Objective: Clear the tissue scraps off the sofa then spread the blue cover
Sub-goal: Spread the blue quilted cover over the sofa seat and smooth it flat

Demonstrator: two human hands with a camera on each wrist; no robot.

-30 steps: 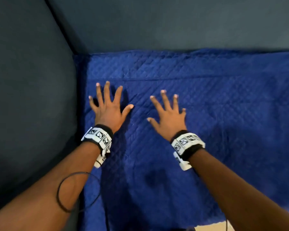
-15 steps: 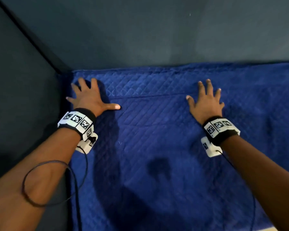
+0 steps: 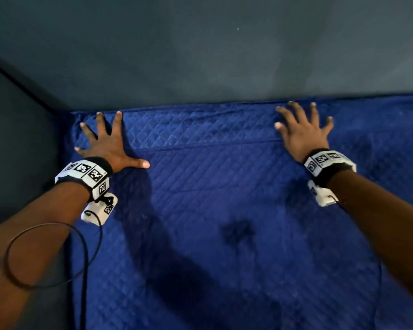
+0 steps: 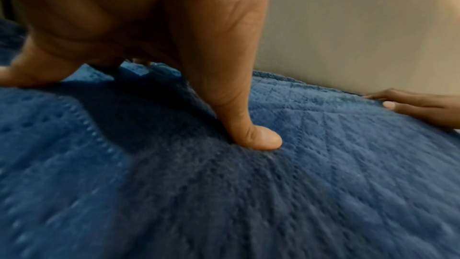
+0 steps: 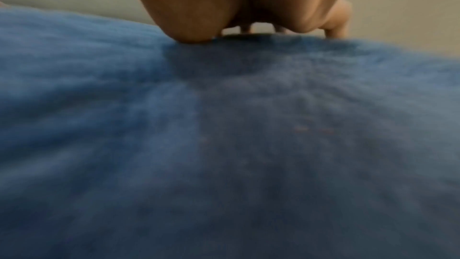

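Head: blue cover [image 3: 224, 210] lies spread over sofa seat; left hand [image 3: 107, 146] and right hand [image 3: 303, 132] flat, fingers splayed, grasping nothing, pressing its back edge. 
Left wrist: thumb [image 4: 259, 137] digs in. 
Right wrist: blurred. 
Push outward evenly; avoid bunching.

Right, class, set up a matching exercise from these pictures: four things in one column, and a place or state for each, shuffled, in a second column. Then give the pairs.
Things
1. left hand
2. right hand
3. blue cover
4. black cable

Places or states
A. spread flat over the sofa seat
B. fingers splayed, pressing the cover by the sofa's corner
C. looped beside the left forearm
D. fingers splayed, pressing the cover's back edge, far from the corner

Pairs: 1-B, 2-D, 3-A, 4-C
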